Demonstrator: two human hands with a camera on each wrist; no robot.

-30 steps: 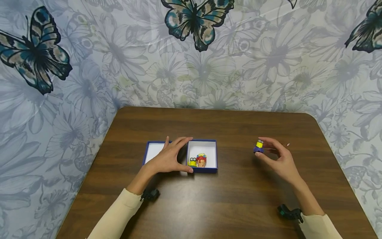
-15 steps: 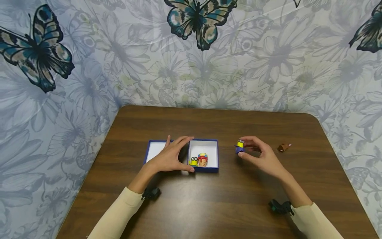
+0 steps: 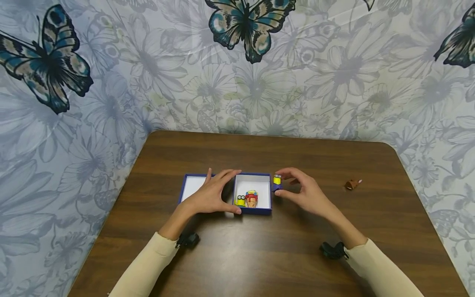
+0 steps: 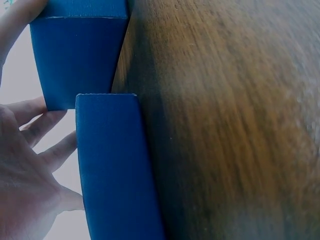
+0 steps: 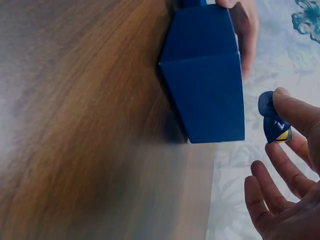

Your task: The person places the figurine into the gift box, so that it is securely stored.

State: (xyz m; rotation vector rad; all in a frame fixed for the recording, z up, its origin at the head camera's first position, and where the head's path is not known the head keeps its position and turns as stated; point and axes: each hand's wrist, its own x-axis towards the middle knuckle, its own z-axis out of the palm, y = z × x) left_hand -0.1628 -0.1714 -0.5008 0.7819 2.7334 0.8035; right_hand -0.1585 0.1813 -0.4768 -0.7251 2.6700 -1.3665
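A blue open-topped box [image 3: 265, 183] with a white inside stands mid-table; a small yellow goggle-eyed toy figure [image 3: 240, 201] and a red-and-tan figure [image 3: 251, 199] sit in its front left part. My left hand [image 3: 208, 197] spans the box's left end, thumb at the front wall and fingertips at the back wall, gripping it. Between thumb and fingertips, my right hand [image 3: 306, 192] pinches another toy figure [image 3: 276, 181], yellow above and dark blue below, just beside the box's right wall. The right wrist view shows this blue-and-yellow figure [image 5: 275, 117] raised past the box's side.
A second shallow blue-edged box part [image 3: 191, 183], white inside, lies left of the box, partly under my left hand. A small brown piece with a pale tip [image 3: 352, 184] lies on the wooden table [image 3: 237, 255] at the right. A flower-patterned wall [image 3: 259, 95] rises behind.
My right hand has moved left with the toy figure, from the table's right side to the box's right wall. The brown piece has come into view. My left hand stays put.
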